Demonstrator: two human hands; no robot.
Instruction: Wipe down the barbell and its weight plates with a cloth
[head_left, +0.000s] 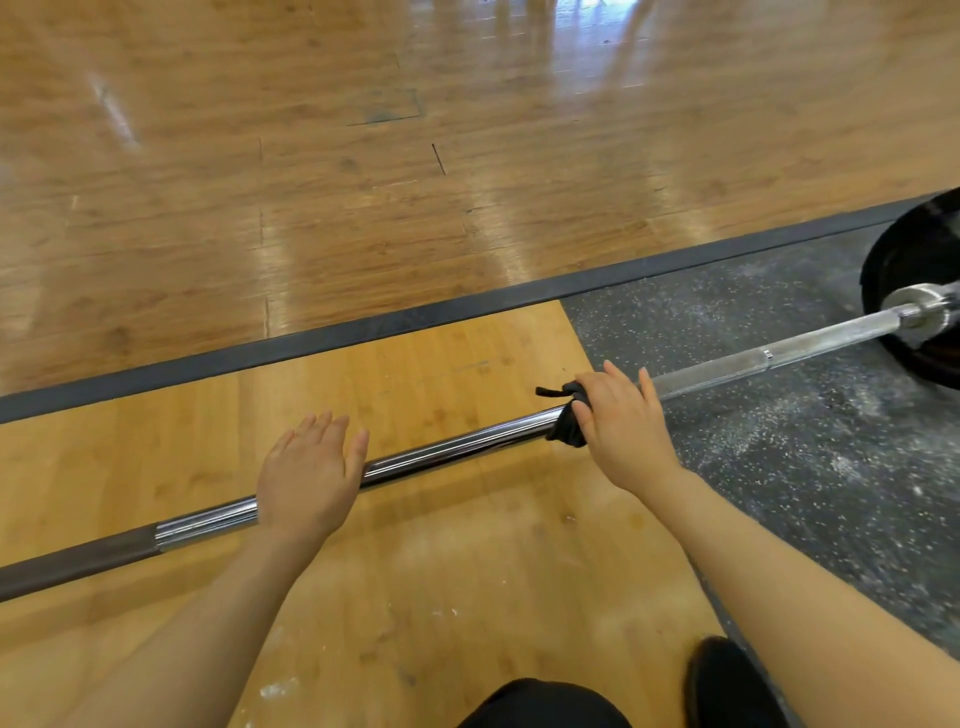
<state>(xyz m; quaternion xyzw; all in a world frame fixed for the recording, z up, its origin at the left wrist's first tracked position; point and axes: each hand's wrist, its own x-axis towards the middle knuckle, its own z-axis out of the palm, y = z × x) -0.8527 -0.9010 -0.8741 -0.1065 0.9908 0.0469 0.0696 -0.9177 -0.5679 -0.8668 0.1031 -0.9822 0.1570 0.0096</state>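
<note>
A chrome barbell lies on the floor, running from the lower left to the right edge. A black weight plate sits on its right end. My right hand lies over the bar with a black cloth under it, fingers extended across the shaft; the cloth sticks out at the hand's left side. Further left on the bar, my left hand rests flat with straight fingers. The bar's left end runs out of view.
The bar spans a wooden platform and a speckled black rubber mat. A dark border strip separates them from the glossy wooden floor beyond. My dark shoe and knee show at the bottom edge.
</note>
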